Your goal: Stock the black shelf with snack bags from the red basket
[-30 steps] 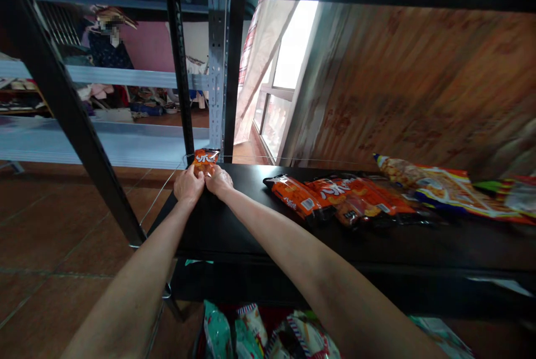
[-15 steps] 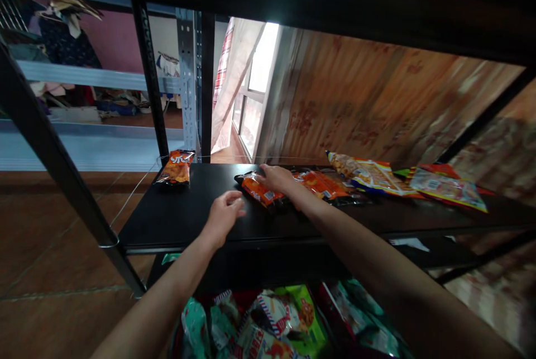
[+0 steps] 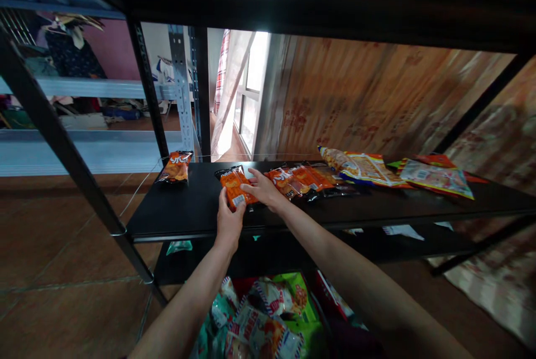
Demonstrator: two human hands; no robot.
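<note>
Both of my hands grip one orange snack packet (image 3: 234, 187) just above the black shelf (image 3: 196, 214). My left hand (image 3: 229, 219) holds its near end with fingers curled around it. On the packet's right side my right hand (image 3: 260, 188) pinches the edge. Another orange packet (image 3: 176, 167) lies alone at the shelf's far left corner. To the right of my hands a few overlapping orange packets (image 3: 299, 178) lie in a row. Larger colourful snack bags (image 3: 364, 167) rest further right.
A black upright post (image 3: 62, 141) slants at the left. A thin wire runs along the shelf's back edge. Below the shelf, many mixed snack bags (image 3: 268, 320) fill a container. A dark shelf board hangs overhead. Wooden panelling backs the rack.
My hands left the packet at the far left corner. My right hand took a packet from the row and drew it leftward; my left hand came up and gripped it too.
</note>
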